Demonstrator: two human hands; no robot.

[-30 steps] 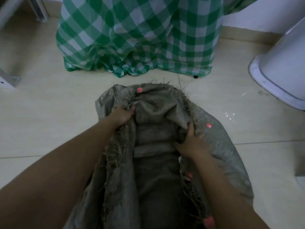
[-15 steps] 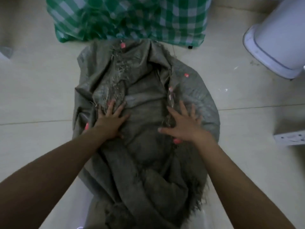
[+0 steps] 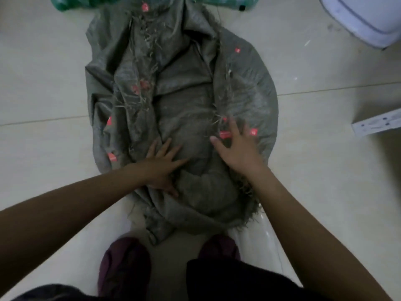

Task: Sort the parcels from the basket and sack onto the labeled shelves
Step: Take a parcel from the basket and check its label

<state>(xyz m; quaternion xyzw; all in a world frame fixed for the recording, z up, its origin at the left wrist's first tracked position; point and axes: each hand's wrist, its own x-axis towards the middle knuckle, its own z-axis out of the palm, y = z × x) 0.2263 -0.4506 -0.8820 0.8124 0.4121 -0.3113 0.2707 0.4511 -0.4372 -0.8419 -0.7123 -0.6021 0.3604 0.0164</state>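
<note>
A grey woven sack [image 3: 186, 88] with frayed edges and small red marks lies flattened on the tiled floor in front of me. My left hand [image 3: 162, 164] presses flat on its lower middle, fingers spread. My right hand [image 3: 236, 148] lies with straight, spread fingers on the sack's right side, near two red marks. No parcel shows; whatever the sack holds is hidden under the cloth.
A green checked cloth [image 3: 86, 1] shows at the top edge. A white tub [image 3: 364, 20] stands at the upper right, and a white power strip [image 3: 377, 123] lies at the right edge. My feet in dark red shoes [image 3: 123, 270] stand just below the sack.
My hands let go of the sack's mouth, then went flat on the cloth. They have since slid toward me along the sack, and my view has tilted down to my feet.
</note>
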